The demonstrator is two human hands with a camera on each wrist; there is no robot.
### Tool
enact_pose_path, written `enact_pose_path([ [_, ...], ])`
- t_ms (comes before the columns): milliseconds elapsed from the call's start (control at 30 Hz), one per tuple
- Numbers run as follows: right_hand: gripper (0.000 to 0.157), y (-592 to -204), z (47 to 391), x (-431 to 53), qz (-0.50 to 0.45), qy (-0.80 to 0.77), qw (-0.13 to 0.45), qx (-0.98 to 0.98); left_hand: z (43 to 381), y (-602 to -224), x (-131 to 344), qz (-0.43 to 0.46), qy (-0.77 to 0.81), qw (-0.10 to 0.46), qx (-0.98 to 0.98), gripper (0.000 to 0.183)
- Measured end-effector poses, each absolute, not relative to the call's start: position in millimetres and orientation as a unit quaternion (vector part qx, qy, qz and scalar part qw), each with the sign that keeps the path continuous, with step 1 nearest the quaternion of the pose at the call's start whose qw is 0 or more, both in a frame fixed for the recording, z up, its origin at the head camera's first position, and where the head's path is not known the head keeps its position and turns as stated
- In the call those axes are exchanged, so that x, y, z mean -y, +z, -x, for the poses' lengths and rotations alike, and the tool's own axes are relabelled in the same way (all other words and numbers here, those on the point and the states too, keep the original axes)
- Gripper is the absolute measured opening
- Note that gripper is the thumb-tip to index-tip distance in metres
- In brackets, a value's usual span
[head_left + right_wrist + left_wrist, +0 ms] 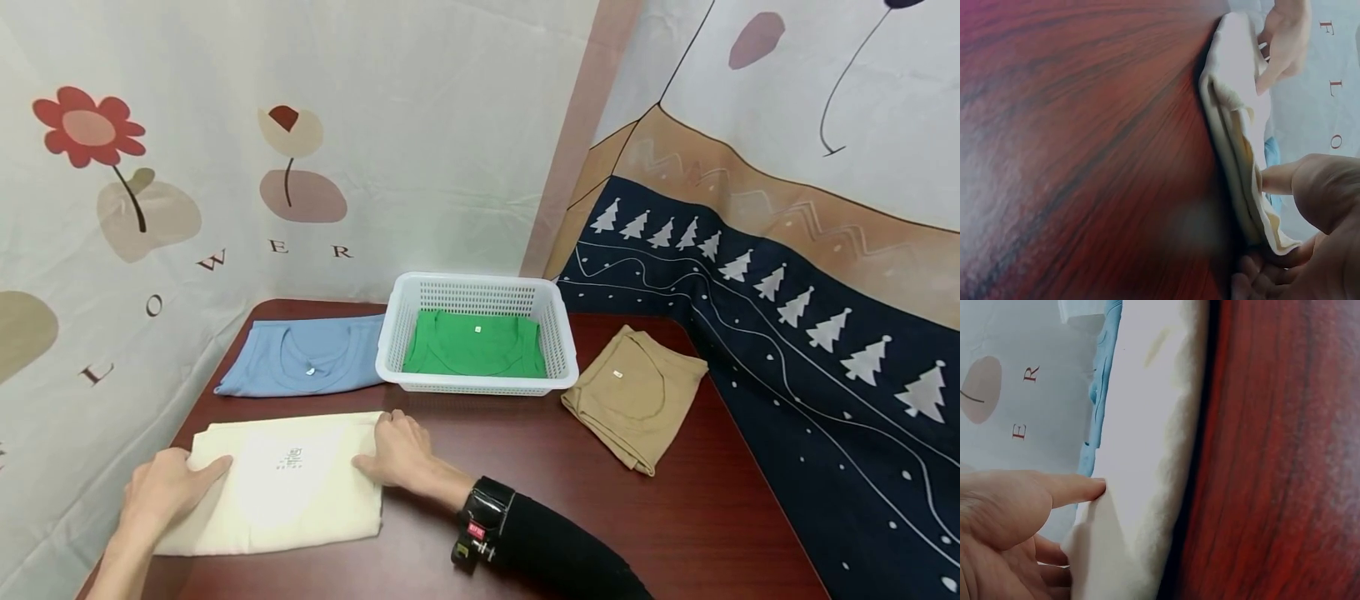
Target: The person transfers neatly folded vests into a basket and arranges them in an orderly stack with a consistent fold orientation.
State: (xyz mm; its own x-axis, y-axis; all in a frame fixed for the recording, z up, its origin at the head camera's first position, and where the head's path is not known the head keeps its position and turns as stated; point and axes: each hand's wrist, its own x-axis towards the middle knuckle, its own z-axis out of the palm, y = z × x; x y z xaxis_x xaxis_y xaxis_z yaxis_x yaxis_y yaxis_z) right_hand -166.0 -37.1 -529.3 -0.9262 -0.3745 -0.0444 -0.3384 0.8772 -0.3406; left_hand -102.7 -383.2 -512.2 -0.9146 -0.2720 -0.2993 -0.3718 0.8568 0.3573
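A folded cream shirt [300, 492] with a small dark print lies flat at the front left of the table. My left hand [161, 492] pinches its left edge, thumb on top and the other fingers at the side. At the far right corner, my right hand [401, 450] grips the shirt between thumb and fingers. Stacked cloth layers of the cream shirt [1235, 156] show along its side in the right wrist view. The left thumb [1079, 489] presses near the edge in the left wrist view.
Behind the cream shirt lies a folded blue shirt [300, 358], beside a white plastic basket [480, 383] with a folded green shirt [472, 346] inside. A folded tan shirt [637, 400] lies to the right on the brown table [540, 467]. Printed curtains [450, 167] hang behind.
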Motion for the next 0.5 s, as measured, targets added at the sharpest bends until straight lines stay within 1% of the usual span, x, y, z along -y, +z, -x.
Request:
enact_pose_path([
  [200,0.053,-527.4,167.9,37.8,0.167,-0.264,0.075,-0.947,100.4,-508.6,383.5,0.169,0.226,0.142,-0.949,0.081],
  [367,0.048,-527.9,169.6,35.3,0.145,-0.356,0.082,-0.919,97.4,-508.1,383.6,0.173,0.253,0.154,-0.939,0.071],
  [500,0.046,-529.0,171.0,32.5,0.114,-0.416,0.084,-0.898,95.2,-507.4,384.6,0.177,0.269,0.161,-0.933,0.073],
])
